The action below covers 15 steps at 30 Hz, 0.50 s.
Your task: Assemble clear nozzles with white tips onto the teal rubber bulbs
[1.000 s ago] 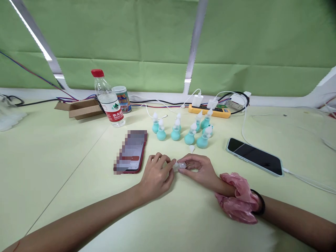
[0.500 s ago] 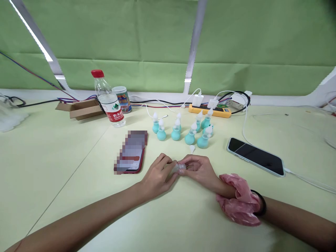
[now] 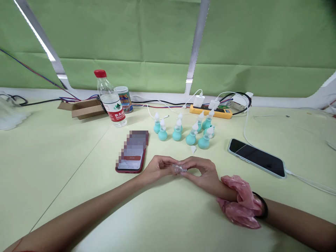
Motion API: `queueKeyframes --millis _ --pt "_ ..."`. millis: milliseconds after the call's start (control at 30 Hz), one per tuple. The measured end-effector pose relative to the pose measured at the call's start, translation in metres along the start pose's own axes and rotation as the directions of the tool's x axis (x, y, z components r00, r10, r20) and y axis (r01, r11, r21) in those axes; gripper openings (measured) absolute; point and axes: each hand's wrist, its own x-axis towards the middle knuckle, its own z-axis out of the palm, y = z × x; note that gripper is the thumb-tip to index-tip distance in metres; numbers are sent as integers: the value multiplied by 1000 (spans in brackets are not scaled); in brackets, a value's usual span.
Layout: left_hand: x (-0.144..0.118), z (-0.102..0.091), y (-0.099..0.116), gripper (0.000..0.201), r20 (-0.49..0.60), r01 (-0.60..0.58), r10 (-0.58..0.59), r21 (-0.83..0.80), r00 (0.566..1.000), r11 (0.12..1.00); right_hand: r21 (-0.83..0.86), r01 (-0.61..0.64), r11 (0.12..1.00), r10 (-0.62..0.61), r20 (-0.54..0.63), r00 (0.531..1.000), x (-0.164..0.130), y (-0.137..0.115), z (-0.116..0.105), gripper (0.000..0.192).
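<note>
Between my two hands is a small clear plastic piece point(image 3: 178, 169), short and tube-like, partly covered by fingers. My left hand point(image 3: 159, 168) pinches its left end, and my right hand point(image 3: 201, 169) grips the right end with thumb and fingertips. Just beyond the right hand lies a loose white tip point(image 3: 193, 149) on the table. Farther back stands a group of several turquoise bulbs with clear necks and white pointed tips, a front one point(image 3: 204, 142) being closest to my right hand. One bulb point(image 3: 211, 130) at the group's right is partly hidden.
A red-cased phone point(image 3: 132, 154) lies left of my hands, and a black-screened phone point(image 3: 256, 157) on a charging cable lies right. Behind are a water bottle point(image 3: 114, 108), a can point(image 3: 124, 99), an open cardboard box point(image 3: 88, 109) and a yellow power strip point(image 3: 210, 111) with cables.
My left hand's fingers have shifted from lying over the clear piece to pinching its end. The right hand's thumb and fingers have arched into a wider ring. The view has shifted slightly.
</note>
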Motion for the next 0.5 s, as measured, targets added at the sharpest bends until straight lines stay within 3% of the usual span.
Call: queueKeyframes --millis 233,500 --pt "3 -2 -4 19 -19 66 -70 -147 997 987 -72 123 990 -120 47 992 0 -3 0 11" --pt "0 -1 -4 23 -14 36 -39 -170 999 985 -85 86 993 -83 41 996 0 -8 0 7"
